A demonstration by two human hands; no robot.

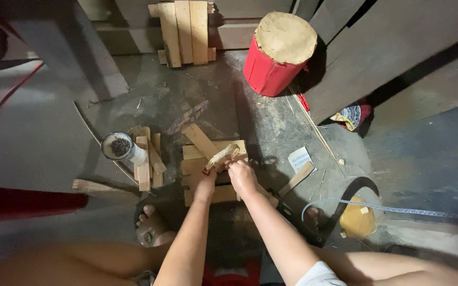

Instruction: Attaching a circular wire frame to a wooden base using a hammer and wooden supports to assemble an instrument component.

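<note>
Both hands on a small curved wooden piece (221, 157) over a stack of wooden slats (208, 175) on the concrete floor (54, 137). Left hand (206, 185) pinching the piece's lower end, right hand (241, 177) clenched at its upper end; tool in the right fist, if any, cannot tell. Best done by pressing the piece flat, keeping left fingers off the joint, steadying slats underneath. Tin of nails (119, 146) close left, red stool (279, 53) well apart, tape measure (398, 210) right.

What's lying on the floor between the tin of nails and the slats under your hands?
In the head view, a small pile of wooden strips lies between the tin and the slats.
</note>
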